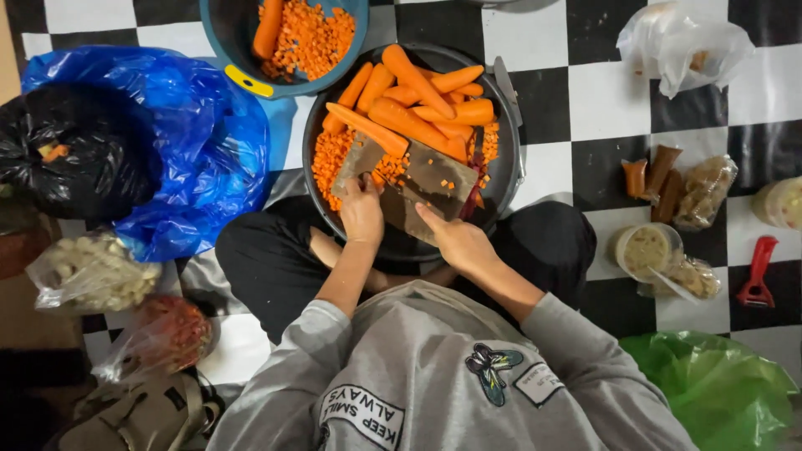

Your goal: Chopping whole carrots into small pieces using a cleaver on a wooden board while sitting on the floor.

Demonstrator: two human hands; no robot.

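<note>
Carrots [409, 104] fill the far half of a dark round pan [508, 159] resting in the person's lap, with diced orange bits scattered around them. Left hand [362, 213] is curled at the near end of a small wooden board [361, 159], fingers closed over its edge. Right hand [459, 242] presses its fingers onto a wide cleaver blade [434, 179], lying nearly flat in the pan. Further off, a blue bowl [230, 38] holds more diced carrot; blue bag [192, 150] sits left.
</note>
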